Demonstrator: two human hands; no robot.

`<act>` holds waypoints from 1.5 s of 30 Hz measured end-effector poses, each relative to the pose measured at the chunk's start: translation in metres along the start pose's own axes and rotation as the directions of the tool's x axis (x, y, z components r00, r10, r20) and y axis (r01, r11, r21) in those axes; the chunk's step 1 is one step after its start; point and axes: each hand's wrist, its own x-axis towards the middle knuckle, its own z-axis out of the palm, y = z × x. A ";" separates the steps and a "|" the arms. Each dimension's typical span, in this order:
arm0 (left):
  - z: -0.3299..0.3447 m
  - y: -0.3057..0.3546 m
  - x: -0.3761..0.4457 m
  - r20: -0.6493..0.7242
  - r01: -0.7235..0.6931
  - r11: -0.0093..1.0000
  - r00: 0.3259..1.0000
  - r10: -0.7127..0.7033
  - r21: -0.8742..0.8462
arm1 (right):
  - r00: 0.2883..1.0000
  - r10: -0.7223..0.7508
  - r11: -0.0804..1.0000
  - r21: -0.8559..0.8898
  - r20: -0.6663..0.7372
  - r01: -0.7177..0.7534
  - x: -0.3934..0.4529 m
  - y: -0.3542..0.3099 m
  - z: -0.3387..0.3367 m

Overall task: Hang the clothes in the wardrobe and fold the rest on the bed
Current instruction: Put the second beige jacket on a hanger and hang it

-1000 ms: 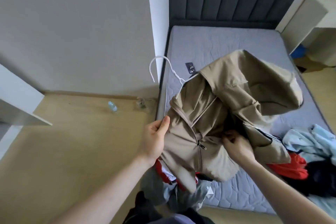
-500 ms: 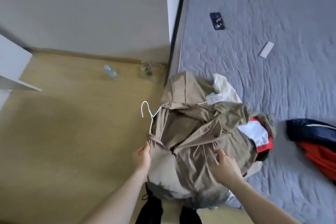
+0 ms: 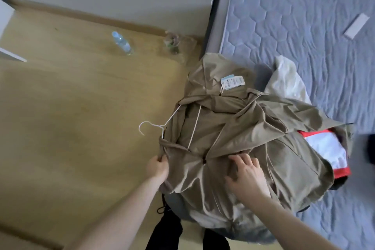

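Head view: your left hand [image 3: 157, 166] grips the left edge of the tan jacket [image 3: 233, 138], just below the white hanger [image 3: 160, 127] threaded into it. Your right hand [image 3: 246, 174] rests on the jacket front, fingers spread and slightly bent. The jacket lies on the bed [image 3: 284, 32] corner.

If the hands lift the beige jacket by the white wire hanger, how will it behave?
The beige zip-up jacket looks floppy: it lies in deep folds. It is probably light, being thin cloth. Its slight sheen suggests it may slide off the thin white wire hanger.
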 end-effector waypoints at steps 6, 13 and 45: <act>0.009 0.000 -0.011 -0.124 -0.333 0.914 0.922 0.367 0.232 | 0.999 0.032 0.987 -0.157 0.039 -0.026 0.011 -0.004 0.025; 0.057 0.015 -0.045 0.270 -0.775 0.558 0.628 0.730 0.295 | 0.999 0.027 0.977 -0.211 0.017 -0.023 0.015 -0.005 0.037; 0.008 0.093 0.064 -0.139 -0.339 0.940 0.930 0.340 0.033 | 0.883 -0.108 0.987 -0.057 0.458 0.150 -0.003 0.019 0.012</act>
